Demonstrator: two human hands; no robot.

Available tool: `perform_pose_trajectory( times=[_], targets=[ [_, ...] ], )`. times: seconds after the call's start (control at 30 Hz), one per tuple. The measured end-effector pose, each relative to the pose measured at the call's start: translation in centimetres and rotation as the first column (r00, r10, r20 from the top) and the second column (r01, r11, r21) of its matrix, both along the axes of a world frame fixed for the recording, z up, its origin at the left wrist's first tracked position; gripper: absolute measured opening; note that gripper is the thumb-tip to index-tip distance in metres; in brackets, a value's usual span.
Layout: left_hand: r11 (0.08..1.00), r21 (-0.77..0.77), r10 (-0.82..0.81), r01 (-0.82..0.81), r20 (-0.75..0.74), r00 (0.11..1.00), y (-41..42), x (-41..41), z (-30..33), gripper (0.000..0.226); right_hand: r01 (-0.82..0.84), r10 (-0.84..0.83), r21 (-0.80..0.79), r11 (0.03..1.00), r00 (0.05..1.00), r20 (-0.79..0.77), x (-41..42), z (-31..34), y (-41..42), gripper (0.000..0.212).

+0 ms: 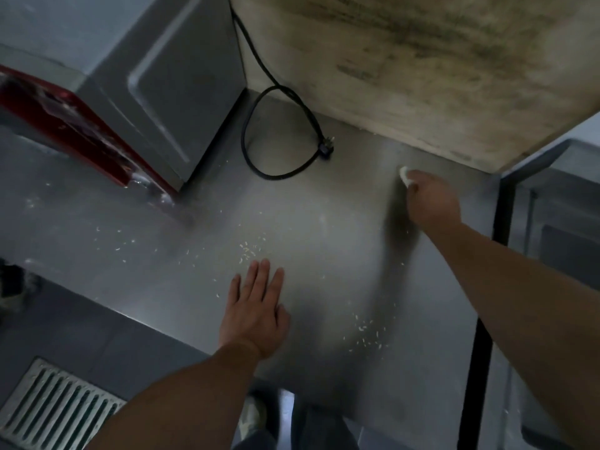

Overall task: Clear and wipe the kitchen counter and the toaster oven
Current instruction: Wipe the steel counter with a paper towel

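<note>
Both forearms are reaching out over the steel counter (324, 206), the left hand (256, 315) lying flat and the right hand (431, 203) gripping a white cloth (404, 173).

Left fingers are lying straight and close together, palm down on the metal, with a cluster of pale crumbs (248, 251) sitting just beyond the fingertips and more scattered between the two hands. Right fingers are curling round the cloth, which is poking out past the knuckles and touching the surface near the stained wall (406, 60). Left of that hand, a black cord (250, 138) is looping on the steel with its plug (326, 147) lying at the loop's end. Beyond the left hand, the toaster oven (168, 89) is standing with its red front (74, 125) blurred.
</note>
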State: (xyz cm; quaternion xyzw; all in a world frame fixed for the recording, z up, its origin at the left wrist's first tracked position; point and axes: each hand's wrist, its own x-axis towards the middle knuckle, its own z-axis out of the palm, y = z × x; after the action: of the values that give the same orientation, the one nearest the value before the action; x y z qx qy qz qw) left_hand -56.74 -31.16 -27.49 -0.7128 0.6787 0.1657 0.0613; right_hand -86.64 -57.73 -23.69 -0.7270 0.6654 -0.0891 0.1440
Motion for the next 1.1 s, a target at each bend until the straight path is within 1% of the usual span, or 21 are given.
perform_pose_trajectory(
  times=[0.03, 0.07, 0.17, 0.23, 0.33, 0.47, 0.53, 0.6, 0.67, 0.73, 0.83, 0.9, 0.97, 1.03, 1.1],
  targets=[
    [1.0, 0.009, 0.006, -0.006, -0.006, 1.0, 0.0, 0.0, 0.2, 0.072, 0.008, -0.005, 0.103, 0.995, 1.0, -0.03, -0.9, -0.6, 0.5, 0.045],
    [1.0, 0.013, 0.009, -0.009, -0.007, 1.0, 0.0, 0.0, 0.4, 0.072, 0.029, -0.026, 0.186, 0.982, 1.0, -0.017, -1.5, -1.2, 1.2, 0.048],
    [1.0, 0.021, 0.011, -0.011, -0.013, 1.0, 0.0, -0.1, 1.0, 0.072, 0.073, -0.088, 0.266, 0.961, 0.995, 0.045, -1.2, -1.8, 3.7, 0.053],
    [1.0, 0.01, 0.008, -0.008, -0.017, 1.0, 0.1, -0.1, 1.1, 0.073, 0.102, -0.124, 0.298, 0.949, 0.991, 0.056, 0.8, -0.8, 6.0, 0.051],
    [1.0, -0.01, 0.013, -0.013, -0.031, 0.999, 0.4, 0.0, 1.1, 0.074, 0.062, -0.083, 0.278, 0.959, 0.995, 0.064, 4.0, 0.3, 10.9, 0.049],
    [1.0, -0.002, -0.001, 0.001, -0.033, 0.999, 0.4, -0.1, 1.3, 0.073, -0.041, 0.061, 0.236, 0.971, 0.995, -0.078, 7.4, 1.8, 16.7, 0.043],
    [1.0, -0.014, -0.002, 0.002, -0.04, 0.999, 0.5, -0.1, 1.5, 0.072, -0.066, 0.088, 0.228, 0.971, 0.992, -0.091, 8.0, 2.3, 18.8, 0.038],
    [1.0, -0.03, 0.002, -0.004, -0.052, 0.999, 0.6, 0.0, 1.7, 0.073, -0.054, 0.076, 0.249, 0.967, 0.994, -0.08, 7.8, 2.8, 19.5, 0.036],
    [1.0, -0.024, -0.003, 0.002, -0.051, 0.999, 0.6, 0.1, 1.7, 0.072, -0.017, 0.032, 0.21, 0.978, 0.997, -0.07, 7.1, 3.4, 19.1, 0.035],
    [0.999, -0.041, -0.005, 0.003, -0.062, 0.998, 0.6, 0.0, 1.8, 0.072, 0.039, -0.036, 0.105, 0.994, 0.999, -0.03, 6.7, 4.5, 17.5, 0.033],
    [0.999, -0.037, 0.005, -0.008, -0.075, 0.997, 0.5, 0.0, 1.4, 0.073, 0.105, -0.103, -0.037, 0.994, 0.993, 0.065, 6.4, 6.0, 13.3, 0.04],
    [1.0, -0.025, 0.014, -0.015, -0.06, 0.998, 0.2, 0.1, 1.0, 0.074, 0.121, -0.115, -0.078, 0.99, 0.99, 0.08, 6.4, 6.6, 9.7, 0.04],
    [1.0, -0.009, 0.006, -0.006, -0.046, 0.999, 0.1, 0.2, 0.5, 0.074, 0.092, -0.091, -0.073, 0.993, 0.996, 0.023, 6.5, 6.7, 6.2, 0.033],
    [1.0, -0.02, -0.011, 0.01, -0.044, 0.999, 0.1, 0.2, 0.1, 0.074, 0.025, -0.025, -0.007, 1.0, 0.998, -0.06, 6.6, 5.4, 2.9, 0.033],
    [0.999, -0.042, -0.02, 0.019, -0.042, 0.999, 0.0, 0.3, -0.4, 0.076, -0.018, 0.023, 0.06, 0.998, 0.995, -0.095, 7.3, 3.3, 0.3, 0.034]
  ],
)
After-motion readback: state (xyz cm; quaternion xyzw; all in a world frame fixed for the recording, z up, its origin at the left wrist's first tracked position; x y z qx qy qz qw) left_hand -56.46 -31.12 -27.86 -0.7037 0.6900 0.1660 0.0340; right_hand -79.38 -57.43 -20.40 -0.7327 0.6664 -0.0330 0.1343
